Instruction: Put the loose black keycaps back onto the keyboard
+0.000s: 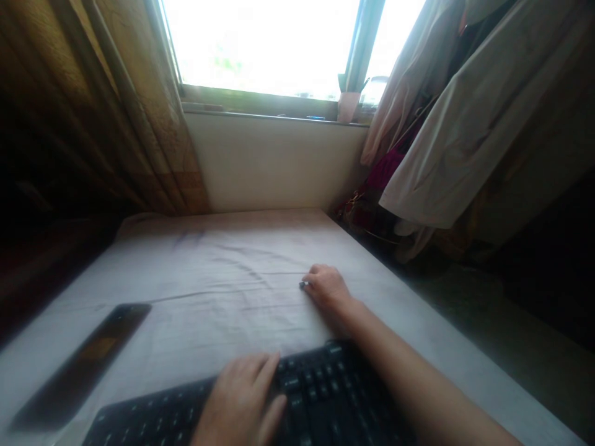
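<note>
- Black rectangular plastic keyboard (316, 378), nearest, lies under the fingers of the left hand (244, 396); that hand's thumb and index finger stand apart.
- White creased cloth (223, 322) stretches out flat beyond the left fingers.
- Bright framed glass window (260, 46) is well beyond all the fingers.
- Gold-brown patterned fabric curtain (139, 124) hangs beyond the left fingers, off to their left.
- Pale draped garment (450, 136) hangs beyond and to the right of the fingers of the right hand (328, 286).
- Dark oblong phone-like slab (88, 365), blurred, lies on the cloth left of the left fingers, well apart.
- Small dark object (302, 285) sits at the right thumb and fingertips, which are pinched on it; 1 end pokes out leftward, too blurred to identify.
</note>
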The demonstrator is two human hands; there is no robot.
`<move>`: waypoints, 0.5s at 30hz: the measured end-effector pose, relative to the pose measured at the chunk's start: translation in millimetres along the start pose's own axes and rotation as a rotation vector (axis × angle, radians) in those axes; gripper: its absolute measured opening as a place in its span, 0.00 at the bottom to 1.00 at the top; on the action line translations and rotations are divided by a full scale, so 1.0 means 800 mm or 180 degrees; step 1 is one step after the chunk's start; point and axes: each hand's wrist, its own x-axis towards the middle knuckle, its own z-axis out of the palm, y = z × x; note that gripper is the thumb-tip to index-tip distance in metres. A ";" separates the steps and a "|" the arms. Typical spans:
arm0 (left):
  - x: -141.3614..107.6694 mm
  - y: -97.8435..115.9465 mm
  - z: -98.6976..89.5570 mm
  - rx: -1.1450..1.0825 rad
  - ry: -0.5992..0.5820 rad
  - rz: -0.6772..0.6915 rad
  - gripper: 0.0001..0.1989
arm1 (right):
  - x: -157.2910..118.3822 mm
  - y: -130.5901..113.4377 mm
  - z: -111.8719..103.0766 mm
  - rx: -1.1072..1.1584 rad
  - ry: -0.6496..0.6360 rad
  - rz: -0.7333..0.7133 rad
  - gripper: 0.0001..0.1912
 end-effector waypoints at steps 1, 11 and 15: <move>-0.001 0.000 0.001 -0.0027 -0.0023 -0.0027 0.24 | 0.001 -0.001 0.000 0.0000 -0.0003 -0.0005 0.11; 0.003 0.011 -0.005 -0.0200 -0.0197 -0.0352 0.22 | -0.041 -0.011 -0.010 0.0638 0.0043 -0.0085 0.10; 0.004 0.013 -0.007 -0.0267 -0.0246 -0.0364 0.21 | -0.090 -0.017 -0.015 0.1072 -0.0084 -0.0232 0.08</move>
